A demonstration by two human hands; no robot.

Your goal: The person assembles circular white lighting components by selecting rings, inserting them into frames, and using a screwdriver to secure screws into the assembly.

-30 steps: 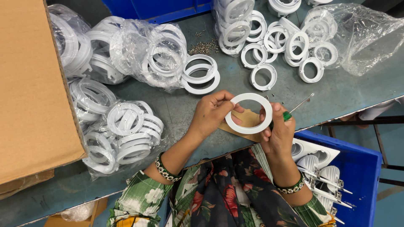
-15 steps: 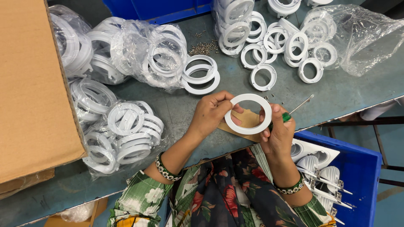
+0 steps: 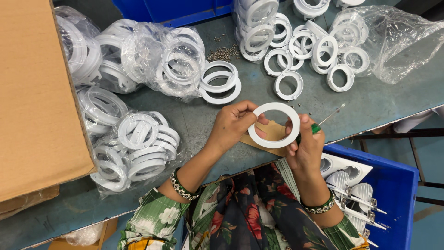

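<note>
Both hands held one flat white plastic ring (image 3: 274,125) just above the near edge of the grey-green metal worktable (image 3: 379,102). The left hand (image 3: 233,125) pinched the ring's left side, thumb on top and fingers curled under it. The right hand (image 3: 305,146) gripped the ring's right rim with its fingertips while the same fist was wrapped around a small green-handled screwdriver (image 3: 323,122), whose thin metal shaft pointed up and to the right, away from the ring. A piece of brown cardboard (image 3: 270,134) lay on the table directly beneath the ring and showed through its hole.

Two more flat white rings (image 3: 221,83) lay stacked just beyond the left hand, and a scatter of small metal screws (image 3: 224,52) sat farther back. Loose smaller white ring housings (image 3: 296,60) were spread across the far right of the table, some spilling from a clear crumpled plastic bag (image 3: 402,41). To the left, clear bags stuffed with white rings (image 3: 138,60) were piled up, with another such bag (image 3: 134,148) nearer the person, beside a large brown cardboard box (image 3: 37,102) at the left edge. Below the table on the right, a blue plastic bin (image 3: 397,185) held white fittings with metal spring clips (image 3: 356,194). Each wrist wore a green beaded bangle, and the sleeves were green floral cloth
</note>
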